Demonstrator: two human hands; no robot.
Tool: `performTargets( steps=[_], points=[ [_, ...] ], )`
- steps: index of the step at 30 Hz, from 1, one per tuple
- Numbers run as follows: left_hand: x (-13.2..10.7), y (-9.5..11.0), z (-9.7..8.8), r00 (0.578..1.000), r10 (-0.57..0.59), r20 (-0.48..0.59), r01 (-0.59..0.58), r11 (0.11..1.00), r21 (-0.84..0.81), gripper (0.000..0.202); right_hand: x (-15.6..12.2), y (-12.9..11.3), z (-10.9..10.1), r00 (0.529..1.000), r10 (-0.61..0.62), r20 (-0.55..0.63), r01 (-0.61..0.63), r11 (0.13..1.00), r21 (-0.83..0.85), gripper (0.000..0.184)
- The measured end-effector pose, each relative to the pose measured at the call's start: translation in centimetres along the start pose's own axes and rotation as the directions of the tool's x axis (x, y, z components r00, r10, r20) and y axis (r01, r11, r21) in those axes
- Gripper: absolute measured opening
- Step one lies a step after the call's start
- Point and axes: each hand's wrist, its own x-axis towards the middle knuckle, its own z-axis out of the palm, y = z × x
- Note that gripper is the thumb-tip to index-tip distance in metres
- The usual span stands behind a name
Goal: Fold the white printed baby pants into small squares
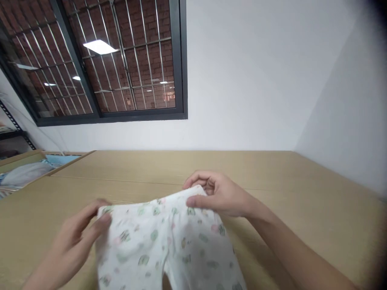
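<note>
A pair of white pants [142, 241] with a small green and pink print is held up by its waistband in front of me. My left hand [75, 237] pinches the left corner of the waistband, thumb in front. At the right corner, my right hand [214, 193] grips the waistband between thumb and fingers, with its other fingers curled behind. The two legs part at the bottom of the view, and their lower ends are out of sight.
Beneath the pants spreads a wide tan tabletop [302, 225]. At the far left stands an open carton [72, 160] with plastic-wrapped goods [27, 174] inside, and a dark metal shelf [15, 133] behind it. A white wall [242, 80] with a barred window [136, 114] rises behind.
</note>
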Motion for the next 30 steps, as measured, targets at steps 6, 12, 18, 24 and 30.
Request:
performTargets(
  steps=[6,12,18,24,30],
  points=[
    [8.4,-1.8,9.0,0.981,0.053,0.188,-0.05,0.998,-0.022,0.037,4.0,7.8,-4.0,0.987,0.033,-0.156,-0.083,0.942,-0.325,0.021],
    [13.1,-6.0,17.8,0.986,0.027,0.167,-0.038,0.997,0.062,0.027,8.0,18.0,-4.5,0.961,0.06,-0.271,-0.179,0.881,-0.438,0.022],
    [15.4,-7.2,21.9,0.983,-0.105,0.148,0.076,0.979,0.189,0.021,10.9,23.3,-4.0,0.933,-0.011,-0.359,-0.191,0.831,-0.523,0.022],
    [14.4,-4.3,21.7,0.989,-0.102,0.104,0.071,0.962,0.265,0.029,11.0,25.1,-4.1,0.913,-0.05,-0.405,-0.215,0.786,-0.58,0.017],
    [6.4,5.9,21.8,0.928,0.104,0.358,-0.16,0.978,0.132,0.02,10.8,25.4,-4.2,0.886,-0.051,-0.461,-0.252,0.781,-0.571,0.023]
  ],
)
